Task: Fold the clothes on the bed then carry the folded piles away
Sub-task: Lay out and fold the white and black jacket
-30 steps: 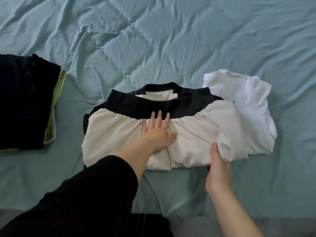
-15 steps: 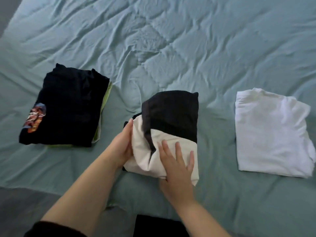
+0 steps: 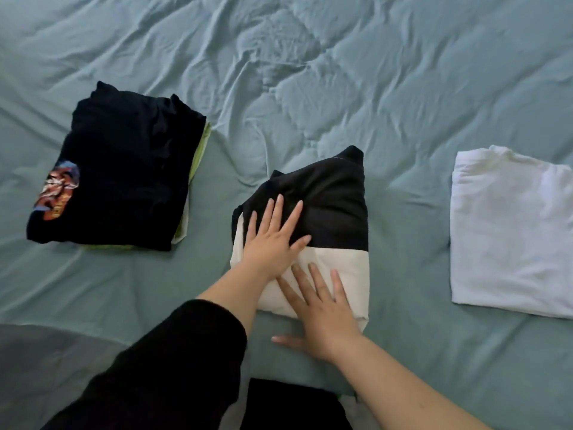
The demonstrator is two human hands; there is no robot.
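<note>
The garment (image 3: 328, 212) lies mid-bed, folded to a soft, puffy square: black cloth over its far half, cream over the near half, a black corner poking up at the back. The left hand (image 3: 273, 240) lies flat across the seam where the colours meet, fingers spread and straight. The right hand (image 3: 325, 308) rests flat on the cream edge, fingers straight, thumb out on the quilt (image 3: 279, 72), which is teal, stitched in squares and much creased.

The hands hide part of the cream half. A black sleeve (image 3: 173, 361) covers the left forearm. Dark cloth (image 3: 291, 405) at the bottom edge is cut off, too little showing to name.

To the left, well apart, sits a black pile (image 3: 124, 175) with an orange print (image 3: 59, 190) I cannot read; a lime layer (image 3: 198, 153) peeks from under it. To the right a folded white shirt (image 3: 508, 231) runs off the frame
</note>
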